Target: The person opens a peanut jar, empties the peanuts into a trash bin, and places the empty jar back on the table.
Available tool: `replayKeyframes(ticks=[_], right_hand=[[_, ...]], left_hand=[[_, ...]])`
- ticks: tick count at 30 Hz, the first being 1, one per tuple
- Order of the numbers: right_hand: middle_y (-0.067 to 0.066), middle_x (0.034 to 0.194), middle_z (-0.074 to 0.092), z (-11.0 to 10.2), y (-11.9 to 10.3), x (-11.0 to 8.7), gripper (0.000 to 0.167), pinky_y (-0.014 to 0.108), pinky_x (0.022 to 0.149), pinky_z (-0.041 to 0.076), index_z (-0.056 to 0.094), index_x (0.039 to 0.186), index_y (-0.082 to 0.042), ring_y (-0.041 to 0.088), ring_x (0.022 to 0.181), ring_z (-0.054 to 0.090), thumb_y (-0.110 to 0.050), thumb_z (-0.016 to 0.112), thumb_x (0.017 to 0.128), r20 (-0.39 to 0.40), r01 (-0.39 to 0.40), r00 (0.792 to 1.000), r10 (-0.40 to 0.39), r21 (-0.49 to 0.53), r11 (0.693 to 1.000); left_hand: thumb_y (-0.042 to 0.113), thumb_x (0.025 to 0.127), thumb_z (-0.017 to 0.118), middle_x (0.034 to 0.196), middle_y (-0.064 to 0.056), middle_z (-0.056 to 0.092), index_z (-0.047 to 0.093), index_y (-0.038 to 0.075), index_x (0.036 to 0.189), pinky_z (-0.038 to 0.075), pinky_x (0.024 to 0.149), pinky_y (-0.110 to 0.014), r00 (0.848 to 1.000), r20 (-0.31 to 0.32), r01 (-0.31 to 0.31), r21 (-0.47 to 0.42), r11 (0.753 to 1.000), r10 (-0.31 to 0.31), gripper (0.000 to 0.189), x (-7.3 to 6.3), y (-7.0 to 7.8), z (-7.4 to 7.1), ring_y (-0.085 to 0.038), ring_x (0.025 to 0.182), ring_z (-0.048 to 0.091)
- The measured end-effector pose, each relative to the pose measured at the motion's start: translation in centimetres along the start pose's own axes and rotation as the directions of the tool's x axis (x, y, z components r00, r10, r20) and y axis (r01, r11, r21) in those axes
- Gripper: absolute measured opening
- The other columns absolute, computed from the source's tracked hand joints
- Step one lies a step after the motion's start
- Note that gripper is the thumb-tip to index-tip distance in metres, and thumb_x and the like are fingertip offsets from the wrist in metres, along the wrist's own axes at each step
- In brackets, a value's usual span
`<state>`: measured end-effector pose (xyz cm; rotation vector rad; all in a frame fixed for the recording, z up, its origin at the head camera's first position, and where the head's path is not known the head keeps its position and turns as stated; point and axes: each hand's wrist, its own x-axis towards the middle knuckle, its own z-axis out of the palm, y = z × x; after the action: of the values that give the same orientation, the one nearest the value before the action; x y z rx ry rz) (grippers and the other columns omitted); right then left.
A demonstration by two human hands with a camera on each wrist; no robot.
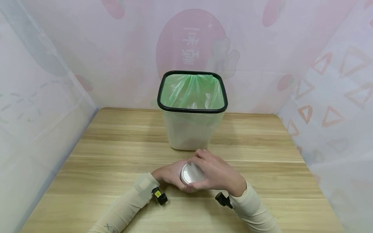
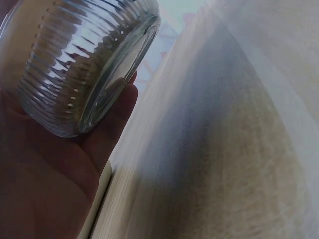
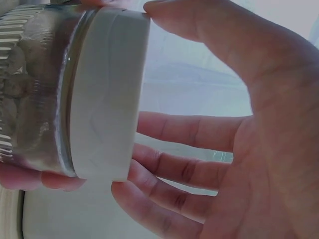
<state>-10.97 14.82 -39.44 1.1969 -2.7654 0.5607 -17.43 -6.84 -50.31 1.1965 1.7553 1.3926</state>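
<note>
A ribbed clear glass jar [image 2: 84, 59] is gripped round its body by my left hand [image 1: 170, 174], its round base showing in the left wrist view. In the right wrist view a wide white lid [image 3: 107, 94] sits on the jar's mouth. My right hand [image 1: 220, 171] holds this lid at its rim, thumb on one side and fingertips on the other, with a gap between palm and lid top. From the head view the lid's pale, shiny top faces up between both hands, and most of the jar is hidden beneath it. The left wrist view shows the jar above the tabletop.
Just beyond the hands stands a whitish bin [image 1: 189, 132] with a black rim [image 1: 192, 110], lined with a green plastic bag [image 1: 201, 89]. The wood-grain table [image 1: 116, 142] is bordered by patterned cloth walls [image 1: 122, 58] at the back and both sides.
</note>
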Motion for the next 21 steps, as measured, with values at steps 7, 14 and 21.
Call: replayKeyframes(ticks=[7, 14, 21], right_hand=[[-0.001, 0.114, 0.061, -0.2, 0.11, -0.07, 0.066, 0.025, 0.082, 0.056, 0.071, 0.129, -0.017, 0.013, 0.101, 0.057, -0.047, 0.088, 0.073, -0.002, 0.066, 0.998, -0.066, -0.015, 0.998], [0.001, 0.125, 0.063, -0.58, 0.14, -0.14, 0.072, 0.028, 0.089, 0.058, 0.067, 0.137, -0.016, 0.016, 0.111, 0.059, -0.041, 0.088, 0.072, 0.012, 0.094, 0.996, -0.094, 0.032, 0.995], [-0.001, 0.132, 0.061, -0.78, -0.03, -0.34, 0.075, 0.032, 0.09, 0.06, 0.068, 0.133, -0.021, 0.015, 0.117, 0.06, -0.059, 0.09, 0.073, -0.024, -0.013, 1.0, 0.014, 0.053, 0.998]], left_hand=[[0.024, 0.075, 0.091, 0.134, -0.006, 0.063, 0.046, 0.018, 0.146, 0.055, 0.108, -0.035, 1.0, 0.012, -0.014, 0.015, 1.0, 0.014, 0.084, 0.04, -0.04, -0.1, -0.015, 0.118, 0.065], [0.025, 0.075, 0.09, 0.136, -0.004, 0.062, 0.046, 0.017, 0.146, 0.053, 0.111, -0.036, 0.999, 0.012, -0.036, 0.008, 0.999, 0.036, 0.084, 0.04, 0.21, -0.15, -0.016, 0.121, 0.064], [0.023, 0.074, 0.09, 0.134, -0.002, 0.065, 0.048, 0.018, 0.146, 0.053, 0.111, -0.036, 1.0, -0.014, -0.006, -0.003, 1.0, 0.006, 0.083, -0.18, 0.44, -0.23, -0.015, 0.121, 0.064]])
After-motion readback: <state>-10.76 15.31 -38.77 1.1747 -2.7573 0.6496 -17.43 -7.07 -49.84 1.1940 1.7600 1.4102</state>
